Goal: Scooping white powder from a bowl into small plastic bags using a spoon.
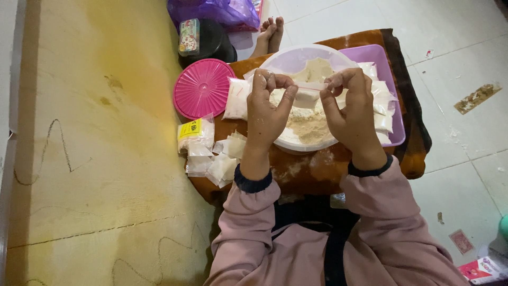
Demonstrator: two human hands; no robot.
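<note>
My left hand (267, 108) and my right hand (352, 111) pinch the two ends of a small clear zip bag (308, 94) with pale powder in it. They hold it over a round white bowl (288, 59) heaped with beige powder (312, 121). The bowl stands on a brown cloth (312, 169) on my lap. Both wrists come out of pink sleeves with dark cuffs.
A purple tray (394, 114) with filled bags lies behind the bowl at right. A pink round lid (202, 88) and a filled bag (236, 99) lie left of the bowl. Empty small bags (211, 153) are piled below the lid. A dark container (203, 39) and someone's feet (270, 32) are beyond.
</note>
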